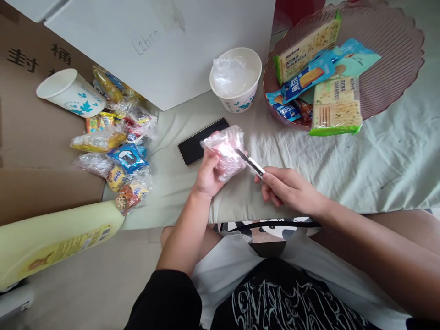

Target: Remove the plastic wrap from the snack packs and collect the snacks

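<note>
My left hand (208, 172) holds up a pinkish bundle wrapped in clear plastic (228, 153); what lies inside the wrap is hard to make out. In my right hand (287, 187) is a white-handled utility knife (255, 166), its dark blade tip against the right side of the wrap. A black smartphone (192, 144) lies flat, partly behind the bundle. Above it stands a white paper cup (239, 101) with crumpled clear plastic (228, 75) in its mouth.
A scalloped pink bowl (395, 68) with soda biscuit packs (338, 105) stands at the upper right. On the left are a pile of wrapped snacks (127, 156), a tipped paper cup (74, 94), a cardboard box (34, 133) and a pale yellow bottle (62, 233). A white box (172, 50) stands behind.
</note>
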`<state>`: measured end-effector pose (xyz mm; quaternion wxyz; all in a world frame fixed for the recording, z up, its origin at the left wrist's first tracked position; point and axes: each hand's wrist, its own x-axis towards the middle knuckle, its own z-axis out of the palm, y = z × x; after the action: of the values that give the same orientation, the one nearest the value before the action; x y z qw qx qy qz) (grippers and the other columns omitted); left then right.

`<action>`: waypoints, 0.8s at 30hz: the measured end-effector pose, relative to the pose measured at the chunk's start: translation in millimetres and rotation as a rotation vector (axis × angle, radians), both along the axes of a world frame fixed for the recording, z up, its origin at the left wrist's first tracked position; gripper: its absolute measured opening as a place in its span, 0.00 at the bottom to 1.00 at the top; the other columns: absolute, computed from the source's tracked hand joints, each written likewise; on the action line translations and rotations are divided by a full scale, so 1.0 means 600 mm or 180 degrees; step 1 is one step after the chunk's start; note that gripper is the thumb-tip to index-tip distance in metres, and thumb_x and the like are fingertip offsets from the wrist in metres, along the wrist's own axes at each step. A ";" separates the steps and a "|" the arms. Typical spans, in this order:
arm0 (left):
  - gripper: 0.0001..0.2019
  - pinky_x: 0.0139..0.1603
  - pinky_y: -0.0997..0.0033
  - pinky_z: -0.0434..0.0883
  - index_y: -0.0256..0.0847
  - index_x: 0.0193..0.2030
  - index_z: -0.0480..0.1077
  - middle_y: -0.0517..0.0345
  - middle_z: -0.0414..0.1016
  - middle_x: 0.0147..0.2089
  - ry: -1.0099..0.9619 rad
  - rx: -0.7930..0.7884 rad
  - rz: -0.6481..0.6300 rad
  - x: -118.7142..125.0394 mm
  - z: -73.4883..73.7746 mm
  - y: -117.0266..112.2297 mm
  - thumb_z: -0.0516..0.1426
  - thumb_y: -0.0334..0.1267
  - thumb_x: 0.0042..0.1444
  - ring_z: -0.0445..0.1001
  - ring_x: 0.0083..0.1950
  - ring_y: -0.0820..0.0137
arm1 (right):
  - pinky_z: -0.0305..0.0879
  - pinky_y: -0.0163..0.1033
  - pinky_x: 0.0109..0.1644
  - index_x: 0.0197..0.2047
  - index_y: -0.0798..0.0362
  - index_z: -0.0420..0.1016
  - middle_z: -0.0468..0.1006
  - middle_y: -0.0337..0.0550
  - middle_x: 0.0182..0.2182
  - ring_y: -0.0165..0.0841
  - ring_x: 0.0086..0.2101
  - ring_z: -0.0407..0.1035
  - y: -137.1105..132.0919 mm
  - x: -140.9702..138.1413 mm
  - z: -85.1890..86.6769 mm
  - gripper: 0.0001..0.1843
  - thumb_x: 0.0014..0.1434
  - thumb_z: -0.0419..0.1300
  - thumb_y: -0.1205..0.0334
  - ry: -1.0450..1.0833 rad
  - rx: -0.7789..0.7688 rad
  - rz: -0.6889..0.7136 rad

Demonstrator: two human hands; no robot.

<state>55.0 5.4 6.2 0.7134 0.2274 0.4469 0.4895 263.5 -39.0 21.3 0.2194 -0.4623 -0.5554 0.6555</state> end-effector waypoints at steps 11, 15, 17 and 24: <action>0.27 0.59 0.54 0.74 0.50 0.61 0.71 0.53 0.77 0.60 -0.0011 0.0106 0.0220 -0.011 0.012 -0.029 0.63 0.51 0.55 0.71 0.65 0.54 | 0.66 0.45 0.33 0.59 0.52 0.71 0.80 0.51 0.38 0.45 0.33 0.73 0.032 0.051 -0.026 0.22 0.62 0.57 0.58 -0.2282 0.2449 -0.0904; 0.33 0.59 0.53 0.73 0.53 0.64 0.68 0.54 0.76 0.60 -0.0352 -0.0064 -0.0578 0.022 0.000 -0.050 0.67 0.50 0.51 0.74 0.62 0.54 | 0.71 0.52 0.48 0.61 0.52 0.66 0.75 0.57 0.50 0.48 0.47 0.72 0.015 0.025 -0.025 0.24 0.61 0.58 0.62 -0.1667 0.3242 -0.0754; 0.36 0.58 0.52 0.74 0.56 0.67 0.64 0.55 0.76 0.60 -0.0544 -0.0215 -0.0826 0.029 0.000 -0.054 0.67 0.50 0.51 0.76 0.60 0.54 | 0.72 0.51 0.50 0.60 0.51 0.65 0.73 0.55 0.51 0.46 0.49 0.71 0.004 0.015 -0.018 0.23 0.62 0.56 0.64 -0.1159 0.3388 -0.0532; 0.34 0.57 0.55 0.74 0.63 0.73 0.54 0.58 0.76 0.60 -0.0578 -0.0384 -0.0525 0.026 0.006 -0.046 0.60 0.47 0.62 0.79 0.55 0.60 | 0.66 0.54 0.58 0.59 0.49 0.66 0.69 0.53 0.57 0.47 0.58 0.66 -0.009 0.005 -0.023 0.23 0.65 0.56 0.49 -0.0526 0.3640 -0.0032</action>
<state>70.3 -22.0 10.0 0.8011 0.1749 0.3890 0.4199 266.4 -44.7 7.5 0.3934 -0.3226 -0.8345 0.2118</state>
